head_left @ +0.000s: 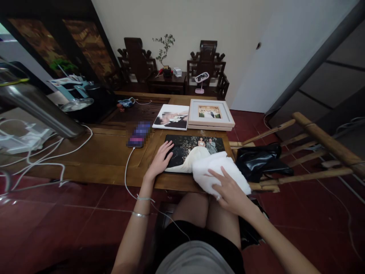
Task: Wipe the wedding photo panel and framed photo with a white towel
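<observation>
A dark wedding photo panel (186, 148) lies flat near the table's front edge. It shows a couple, with a long white dress spreading to the left. My left hand (160, 160) rests on its left edge, fingers stretched out and holding nothing. A folded white towel (205, 177) covers the panel's lower right corner and hangs past the table edge. On top of the towel is my right hand (229, 192), index finger extended and the other fingers bent into the cloth.
Behind the panel lie a white photo print or album (164, 121) and stacked pale picture frames (225, 114). A plugged-in phone (138, 135) sits left of my left hand. A steel flask (42, 106) and white cables occupy the far left; a bamboo chair (313, 137) holds a black bag (259, 158).
</observation>
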